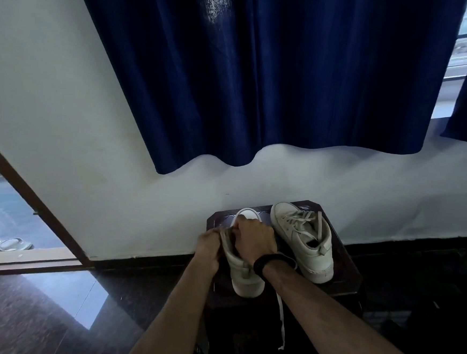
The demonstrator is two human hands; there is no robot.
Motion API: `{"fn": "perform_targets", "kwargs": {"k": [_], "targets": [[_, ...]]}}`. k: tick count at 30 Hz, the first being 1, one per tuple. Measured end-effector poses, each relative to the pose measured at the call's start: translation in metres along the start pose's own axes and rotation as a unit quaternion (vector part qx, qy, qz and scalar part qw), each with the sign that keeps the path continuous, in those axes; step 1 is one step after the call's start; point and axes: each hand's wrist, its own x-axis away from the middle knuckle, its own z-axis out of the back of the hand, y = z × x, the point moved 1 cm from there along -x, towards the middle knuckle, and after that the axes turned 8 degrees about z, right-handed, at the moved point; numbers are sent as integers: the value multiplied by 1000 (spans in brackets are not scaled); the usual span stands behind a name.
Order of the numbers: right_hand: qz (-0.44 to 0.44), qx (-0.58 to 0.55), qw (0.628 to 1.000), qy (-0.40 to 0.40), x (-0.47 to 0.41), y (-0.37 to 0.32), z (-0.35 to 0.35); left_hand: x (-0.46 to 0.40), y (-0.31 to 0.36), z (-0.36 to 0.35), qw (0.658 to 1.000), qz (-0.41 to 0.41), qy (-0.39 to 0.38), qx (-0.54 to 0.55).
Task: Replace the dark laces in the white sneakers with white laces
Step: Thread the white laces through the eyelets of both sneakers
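Two white sneakers stand on a small dark stool point(342, 272) against the wall. The right sneaker point(303, 238) is laced with a pale lace and nobody touches it. Both hands are on the left sneaker point(244, 275). My left hand point(209, 244) grips its left side by the opening. My right hand point(252, 241), a black band on its wrist, curls over the tongue and eyelets and hides them. A white lace point(281, 317) hangs from under my right wrist down the stool's front. No dark lace shows.
A dark blue curtain point(263, 67) hangs above the stool on a white wall point(64, 107). An open doorway point(6, 214) with a brown frame lies at the left. The floor point(34, 314) is dark, glossy stone.
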Motion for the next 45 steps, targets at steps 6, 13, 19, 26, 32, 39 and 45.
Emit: {"fn": "perform_targets", "kwargs": {"k": [6,13,19,26,32,39,45], "targets": [[18,-15,998,54,14,0,-3,6,32,17,969,-95,33,227],[-26,94,992,82,16,-7,-3,6,34,59,890,-238,-12,-389],[-79,69,990,95,26,-6,1,24,21,60,950,-233,129,-160],[-107,18,989,95,26,-4,-3,28,5,81,825,-166,332,-425],[-132,-6,986,100,27,-2,-8,21,5,20,849,-278,-30,-448],[-164,-20,982,97,29,-4,-4,18,8,42,885,-277,156,-340],[-191,-63,972,120,28,-3,-7,17,-5,74,874,-136,321,-337]]}}
